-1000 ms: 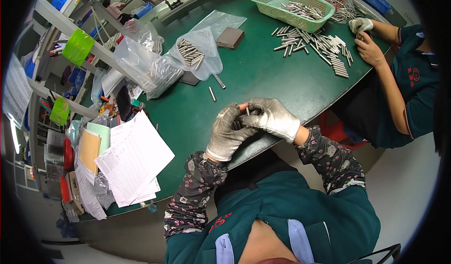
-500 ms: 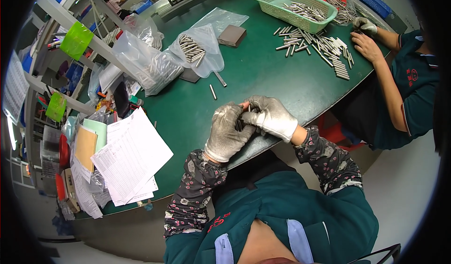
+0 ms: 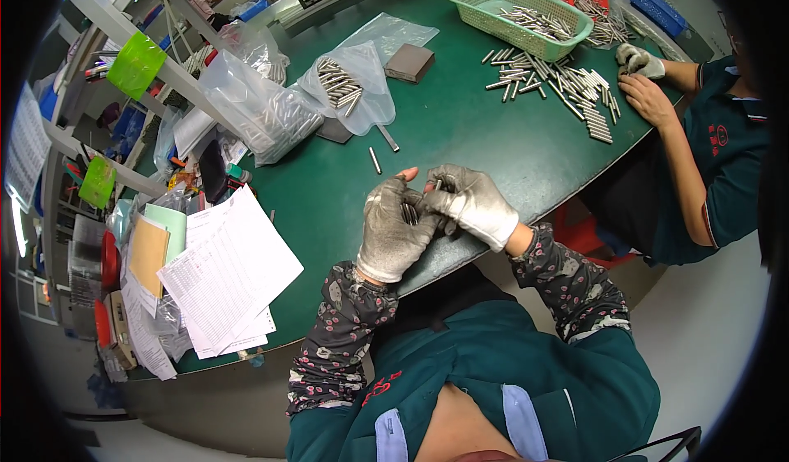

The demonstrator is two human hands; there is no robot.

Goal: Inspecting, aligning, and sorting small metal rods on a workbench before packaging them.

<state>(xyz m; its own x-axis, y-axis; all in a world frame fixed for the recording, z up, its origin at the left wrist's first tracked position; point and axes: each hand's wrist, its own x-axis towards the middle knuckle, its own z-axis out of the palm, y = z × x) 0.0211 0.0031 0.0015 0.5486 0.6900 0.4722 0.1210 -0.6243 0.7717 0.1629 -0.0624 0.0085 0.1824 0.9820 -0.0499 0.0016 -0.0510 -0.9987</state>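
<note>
My left hand [image 3: 390, 236], in a worn grey-white glove, curls around several short metal pins [image 3: 409, 213], with the thumb raised. Close against it, my gloved right hand [image 3: 477, 207] pinches one metal pin [image 3: 438, 186] between thumb and fingers. Both hands are just above the near edge of the green table [image 3: 320, 191]. Beyond them lie a single loose pin [image 3: 375, 160] and a flat metal strip [image 3: 388, 138]. Farther back, an opened plastic bag [image 3: 374, 104] shows stacked pins inside, beside a brown block [image 3: 409, 63].
A pale green basket [image 3: 514, 34] of pins stands at the back right, with a pile of pins [image 3: 567, 92] before it. A co-worker's hands [image 3: 645, 88] are at the right edge. Papers [image 3: 230, 273] and a filled plastic bag [image 3: 263, 121] lie left.
My left hand has loosened and its thumb has lifted, showing more of the pins inside. My right fingers have shifted slightly, and more of their pin shows.
</note>
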